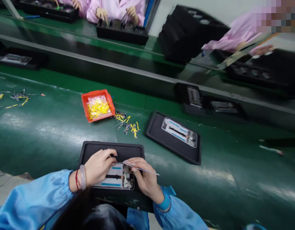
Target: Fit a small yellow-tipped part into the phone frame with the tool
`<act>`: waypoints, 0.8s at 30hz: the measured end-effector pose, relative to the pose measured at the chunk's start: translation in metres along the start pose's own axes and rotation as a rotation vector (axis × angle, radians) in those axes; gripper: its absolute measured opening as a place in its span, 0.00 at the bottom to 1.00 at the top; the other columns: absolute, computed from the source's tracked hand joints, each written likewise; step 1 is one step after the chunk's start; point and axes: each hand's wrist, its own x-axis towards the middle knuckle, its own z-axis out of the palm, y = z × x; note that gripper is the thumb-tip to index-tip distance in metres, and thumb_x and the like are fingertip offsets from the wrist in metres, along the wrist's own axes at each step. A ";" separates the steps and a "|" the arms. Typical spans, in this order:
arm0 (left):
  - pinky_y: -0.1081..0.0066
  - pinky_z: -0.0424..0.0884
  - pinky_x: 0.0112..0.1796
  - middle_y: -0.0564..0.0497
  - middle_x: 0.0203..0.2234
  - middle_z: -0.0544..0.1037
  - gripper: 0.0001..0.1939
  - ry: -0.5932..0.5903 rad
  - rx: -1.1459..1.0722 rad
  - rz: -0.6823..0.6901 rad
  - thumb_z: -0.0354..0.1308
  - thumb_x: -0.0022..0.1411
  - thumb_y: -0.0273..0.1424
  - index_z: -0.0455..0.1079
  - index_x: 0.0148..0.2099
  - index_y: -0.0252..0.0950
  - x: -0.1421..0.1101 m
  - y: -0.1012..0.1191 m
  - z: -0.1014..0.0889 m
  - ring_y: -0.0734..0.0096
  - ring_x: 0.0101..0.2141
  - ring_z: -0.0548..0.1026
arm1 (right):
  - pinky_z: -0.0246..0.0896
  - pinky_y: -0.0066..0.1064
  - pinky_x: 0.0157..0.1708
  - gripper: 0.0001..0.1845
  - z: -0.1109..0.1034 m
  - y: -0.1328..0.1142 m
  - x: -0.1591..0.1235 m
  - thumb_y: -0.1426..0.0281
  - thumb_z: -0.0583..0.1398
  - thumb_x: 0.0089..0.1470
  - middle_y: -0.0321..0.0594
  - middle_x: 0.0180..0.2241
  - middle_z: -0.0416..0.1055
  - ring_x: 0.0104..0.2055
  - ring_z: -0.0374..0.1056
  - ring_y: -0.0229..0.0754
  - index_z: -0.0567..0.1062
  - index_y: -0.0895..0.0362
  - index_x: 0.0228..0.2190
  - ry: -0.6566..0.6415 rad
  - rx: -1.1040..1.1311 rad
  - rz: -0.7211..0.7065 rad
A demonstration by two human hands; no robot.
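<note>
An opened phone (111, 178), with a white battery area, blue strips and a dark ribbon cable, lies in a black foam tray (128, 149) close in front of me. My left hand (96, 167) rests over the phone's left and far part, its fingers bent together near the far edge. What its fingertips pinch, if anything, is hidden. Between the thumb and fingers of my right hand (147, 182) is a pair of thin metal tweezers (148, 172). Their tip points left, at the phone's far edge near my left fingertips.
Beyond the tray sits a red bin (83, 107) of small yellow pieces, with loose yellow-and-dark pieces (127, 123) beside it. Another opened phone (181, 131) lies in a black tray (159, 140) to the right. Further trays line the belt. Co-workers in pink sleeves work opposite.
</note>
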 end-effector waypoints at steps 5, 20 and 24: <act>0.72 0.72 0.33 0.46 0.36 0.73 0.16 0.153 0.055 0.052 0.39 0.64 0.19 0.68 0.37 0.35 -0.002 0.001 0.000 0.70 0.32 0.75 | 0.68 0.47 0.41 0.10 -0.011 -0.004 -0.005 0.69 0.49 0.66 0.41 0.38 0.68 0.42 0.68 0.47 0.65 0.46 0.46 0.320 -0.154 -0.012; 0.80 0.75 0.36 0.52 0.40 0.76 0.18 0.255 -0.004 0.002 0.41 0.62 0.20 0.70 0.39 0.43 -0.015 -0.025 0.035 0.72 0.32 0.78 | 0.59 0.28 0.20 0.06 -0.019 0.023 -0.054 0.70 0.59 0.52 0.34 0.28 0.68 0.23 0.70 0.43 0.65 0.52 0.32 0.053 -0.888 0.392; 0.81 0.75 0.35 0.52 0.39 0.76 0.16 0.234 -0.055 0.008 0.43 0.64 0.24 0.71 0.41 0.44 -0.013 -0.025 0.030 0.73 0.31 0.78 | 0.61 0.28 0.29 0.09 -0.019 0.023 -0.049 0.65 0.60 0.53 0.35 0.28 0.69 0.29 0.70 0.43 0.63 0.52 0.30 0.109 -0.585 0.570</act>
